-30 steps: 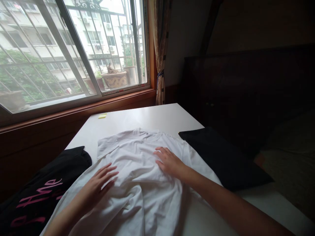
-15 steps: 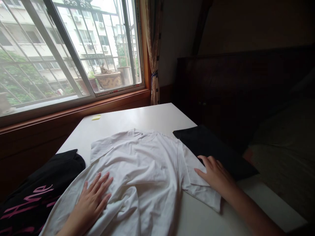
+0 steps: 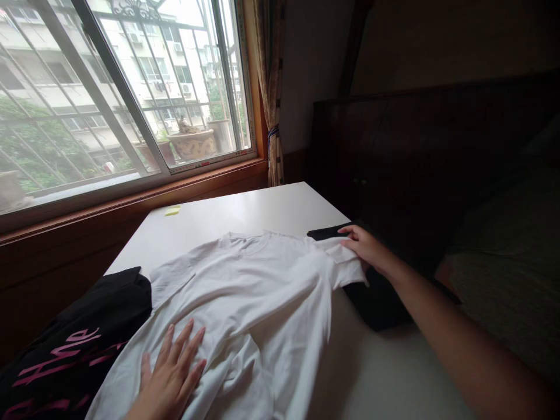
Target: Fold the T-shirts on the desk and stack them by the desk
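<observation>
A white T-shirt lies spread and wrinkled on the white table, its collar toward the far end. My left hand rests flat on the shirt's lower left part, fingers spread. At the right, my right hand is closed on the shirt's right sleeve, which is raised over a folded black cloth. The fabric between the sleeve and the body is pulled into long folds.
A black garment with pink lettering lies at the left edge of the table. A yellow sticky note is near the far left corner. Beyond stand a barred window and a tied curtain.
My right hand has moved away from me and gripped the right sleeve, drawing it up and off its lower position. My left hand stays on the shirt, its fingers a little more spread.
</observation>
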`<state>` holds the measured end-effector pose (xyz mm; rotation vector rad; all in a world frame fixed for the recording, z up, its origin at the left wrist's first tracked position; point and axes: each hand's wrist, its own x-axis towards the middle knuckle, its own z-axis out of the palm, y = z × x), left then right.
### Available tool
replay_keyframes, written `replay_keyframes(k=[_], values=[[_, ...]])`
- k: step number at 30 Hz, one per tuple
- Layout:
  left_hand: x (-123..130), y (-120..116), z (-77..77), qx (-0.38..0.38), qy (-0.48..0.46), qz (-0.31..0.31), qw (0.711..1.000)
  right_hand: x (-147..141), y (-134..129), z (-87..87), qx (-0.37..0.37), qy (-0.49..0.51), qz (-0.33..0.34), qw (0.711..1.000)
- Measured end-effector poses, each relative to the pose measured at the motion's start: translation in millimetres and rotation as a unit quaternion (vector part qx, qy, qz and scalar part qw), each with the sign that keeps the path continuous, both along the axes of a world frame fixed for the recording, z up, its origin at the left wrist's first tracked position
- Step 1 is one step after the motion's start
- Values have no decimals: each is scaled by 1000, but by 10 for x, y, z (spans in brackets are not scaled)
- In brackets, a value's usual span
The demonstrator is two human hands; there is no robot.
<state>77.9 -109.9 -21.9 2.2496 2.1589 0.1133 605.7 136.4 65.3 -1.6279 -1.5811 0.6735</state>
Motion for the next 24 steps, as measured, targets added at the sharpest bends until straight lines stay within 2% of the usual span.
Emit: replay_keyframes(k=[2,4,7,10,12,15,19,21,24], values=[[105,-108,-42,-34,-12,25,999,-16,317,57,16,-8,-33,999],[195,-224,-90,-55,-25,13,998,-87,577,134,66,-39,-66,995],[273,-355,-91,-26,-26,-53,998,-310,820,257,164,-102,-86,977],[287,-344,77,30,-11,-145,989,-668,855,289,242,-189,-57,950],[279,-235,233,65,-1,-168,984,-948,752,221,270,-243,-12,932],[266,53,358,100,4,-135,986,-1340,415,26,261,-274,65,923],[275,511,244,78,22,-94,992,-1621,-213,-217,141,-345,200,906],[295,697,173,64,37,-70,995,-1625,-485,-288,117,-385,211,891],[314,894,148,32,54,-38,997,-1508,-767,-378,129,-400,185,889]])
